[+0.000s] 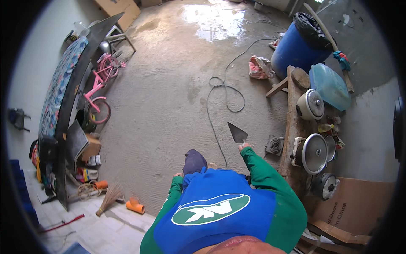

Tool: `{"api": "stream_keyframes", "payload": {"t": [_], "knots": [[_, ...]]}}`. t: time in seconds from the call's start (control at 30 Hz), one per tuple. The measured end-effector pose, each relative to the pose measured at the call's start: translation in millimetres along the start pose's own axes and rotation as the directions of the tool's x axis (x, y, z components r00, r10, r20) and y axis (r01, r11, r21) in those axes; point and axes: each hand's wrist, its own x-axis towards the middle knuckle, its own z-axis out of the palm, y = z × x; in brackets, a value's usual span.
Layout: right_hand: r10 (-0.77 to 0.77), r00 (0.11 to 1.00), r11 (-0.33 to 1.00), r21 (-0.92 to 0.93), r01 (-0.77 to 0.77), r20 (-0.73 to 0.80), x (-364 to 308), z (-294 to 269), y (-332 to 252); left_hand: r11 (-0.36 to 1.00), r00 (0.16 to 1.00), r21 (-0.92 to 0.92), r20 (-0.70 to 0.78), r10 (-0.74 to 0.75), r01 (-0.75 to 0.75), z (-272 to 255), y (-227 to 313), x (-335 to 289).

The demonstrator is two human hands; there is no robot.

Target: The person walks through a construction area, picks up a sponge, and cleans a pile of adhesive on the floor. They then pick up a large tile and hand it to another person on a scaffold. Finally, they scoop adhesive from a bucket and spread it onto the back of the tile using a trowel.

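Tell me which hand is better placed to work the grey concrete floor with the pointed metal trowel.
The right hand: it already grips the pointed metal trowel, held out over the grey concrete floor. The left hand sits low by the body, mostly hidden by its green sleeve, apparently empty.

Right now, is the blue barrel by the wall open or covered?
Covered. A black plastic bag is stretched over the mouth of the blue barrel, hiding its opening; whether it holds anything cannot be told.

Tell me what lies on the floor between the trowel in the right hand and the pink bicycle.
In the head view, only bare rough concrete floor lies between the trowel, held in the right hand, and the pink bicycle. The grey cable runs on the trowel's other side.
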Motion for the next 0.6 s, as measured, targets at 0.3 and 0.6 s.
{"api": "stream_keyframes", "payload": {"t": [0.3, 0.6], "knots": [[0.25, 0.966, 0.952, 0.165, -0.258, 0.069, 203, -79, -170, 0.978, 0.948, 0.197, 0.318, 0.004, -0.071, -46, 226, 246], [0.535, 0.842, 0.782, 0.336, -0.525, 0.07, 290, -78, -186, 0.995, 0.929, 0.054, 0.364, 0.061, -0.086, -68, 577, 490]]}}
